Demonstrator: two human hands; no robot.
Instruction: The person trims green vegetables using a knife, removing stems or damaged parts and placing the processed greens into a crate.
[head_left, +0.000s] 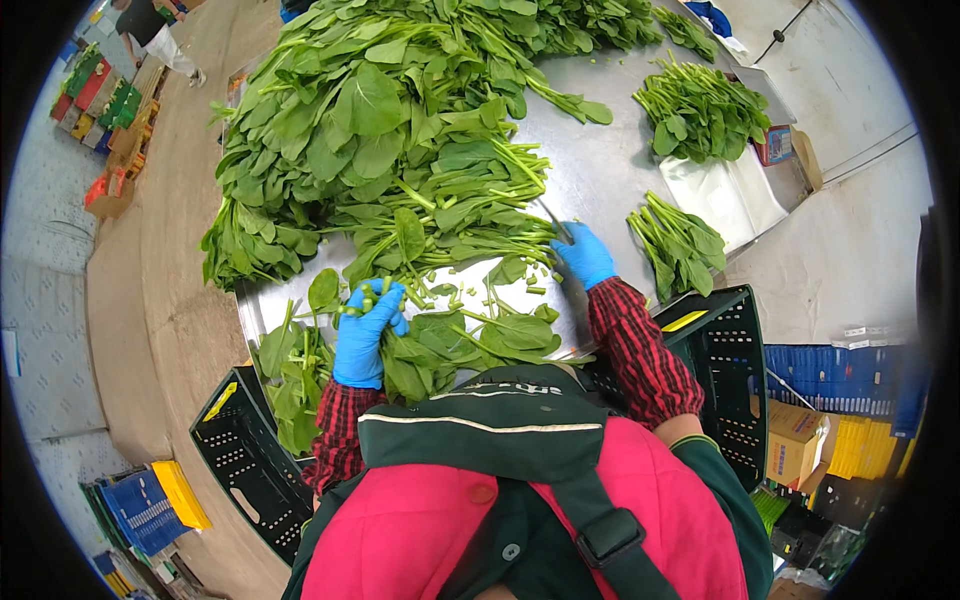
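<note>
Both of my hands wear blue gloves. My left hand (361, 346) grips a small bunch of leafy green stems (367, 298), its cut ends showing above the fingers and its leaves hanging down on the right. A thin-bladed knife (553, 215) is in my right hand (586, 255), its blade pointing up and left beside the stem ends of the big heap. That heap of leafy greens (330, 142) covers much of the metal table (592, 154). Short cut stem pieces (535, 289) and loose leaves (517, 330) lie between my hands.
Bunched greens (675, 244) lie right, with a larger pile (701, 112) beyond beside a white tray (724, 195). Dark green plastic crates flank me, one left (251, 465) and one right (724, 375). A person (150, 34) stands at far left near stacked crates (94, 90).
</note>
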